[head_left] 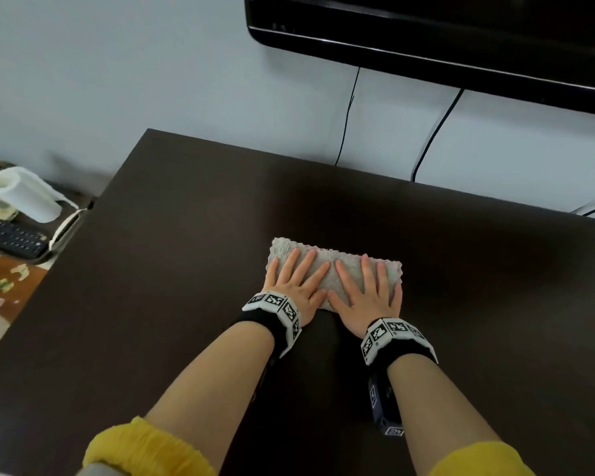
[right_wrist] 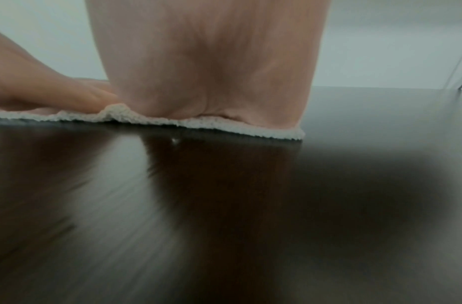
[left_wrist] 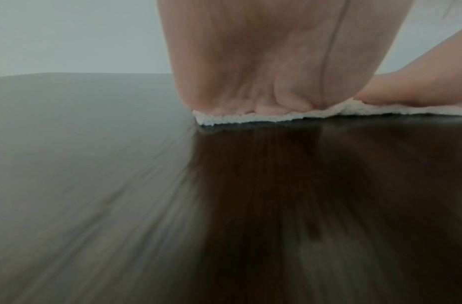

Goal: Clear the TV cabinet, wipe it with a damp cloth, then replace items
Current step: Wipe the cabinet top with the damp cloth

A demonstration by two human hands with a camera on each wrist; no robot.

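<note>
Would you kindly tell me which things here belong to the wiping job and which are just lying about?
Part of the job:
cloth
cabinet top
left hand and right hand, pressed flat on the cloth

Just lying about:
paper roll
remote
television
cables

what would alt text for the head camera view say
Both hands, left hand and right hand, press flat side by side on a folded grey cloth on a dark brown TV cabinet. A black TV hangs on the wall above, and a white paper roll sits off to the left.
</note>
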